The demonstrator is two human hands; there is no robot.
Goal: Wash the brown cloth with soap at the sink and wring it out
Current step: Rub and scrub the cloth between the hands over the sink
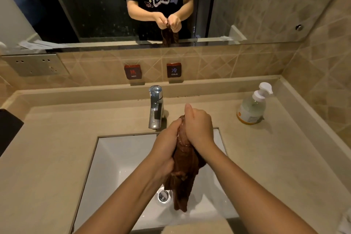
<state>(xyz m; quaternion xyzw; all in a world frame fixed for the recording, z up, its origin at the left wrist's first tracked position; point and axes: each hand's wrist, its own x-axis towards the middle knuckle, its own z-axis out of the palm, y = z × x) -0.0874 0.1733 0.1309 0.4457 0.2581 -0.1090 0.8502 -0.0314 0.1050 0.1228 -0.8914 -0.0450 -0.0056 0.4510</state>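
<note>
Counter [47, 157]: beige stone top, it lies on both sides of the grip and behind it.
Mirror [95, 5]: on the wall far behind the grip; it reflects the person in a black shirt with a star print.
Sink [114, 157]: white square basin directly under the grip; its bottom looks wet.
Brown cloth [183, 173]: wet and bunched into a thick rope between the two hands. A short end comes out above the grip, and the long part hangs down from the grip into the sink.
Left hand [165, 148]: fingers curled round the left side of the cloth, clamped on it.
Right hand [199, 127]: closed tightly on the upper part of the cloth, thumb pointing up; it touches the left hand.
Tap [156, 108]: chrome, upright, just behind the grip and a little to its left.
Soap bottle [251, 107]: clear pump bottle with white head, upright on the counter, well to the right of the grip.
Signs [133, 71]: two small dark plates, HOT and COLD, on the tiles behind the grip.
Drain [163, 195]: metal ring below the grip, just left of the hanging cloth.
</note>
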